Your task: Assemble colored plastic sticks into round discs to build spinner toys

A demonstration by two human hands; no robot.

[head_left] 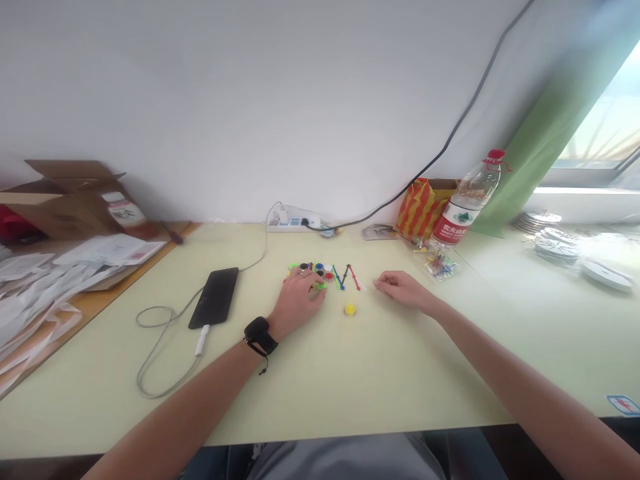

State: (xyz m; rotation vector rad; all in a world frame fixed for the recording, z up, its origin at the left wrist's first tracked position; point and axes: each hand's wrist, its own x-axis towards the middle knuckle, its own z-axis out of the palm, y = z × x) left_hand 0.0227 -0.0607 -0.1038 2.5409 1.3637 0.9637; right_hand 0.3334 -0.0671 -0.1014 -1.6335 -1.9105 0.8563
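Observation:
My left hand (300, 300), with a black watch on the wrist, reaches over a group of small round coloured pieces. Its fingertips are at a green piece (320, 286), partly hidden by the fingers. Red (329, 277), blue and white round pieces show just beyond. Thin coloured sticks, among them a red one (355, 277), lie in a zigzag between my hands. My right hand (400, 288) rests on the table to their right, fingers curled together; a small white tip shows near them, and what they hold, if anything, is too small to name. A yellow round piece (349, 311) sits nearer me.
A black phone (214, 298) with a cable lies at the left. Behind stand a power strip (295, 222), a striped bag (420, 210) and a large bottle (463, 203), with a plastic bag of small parts (443, 265). Papers, a cardboard box (75, 200) and stacked discs (557, 247) flank the sides.

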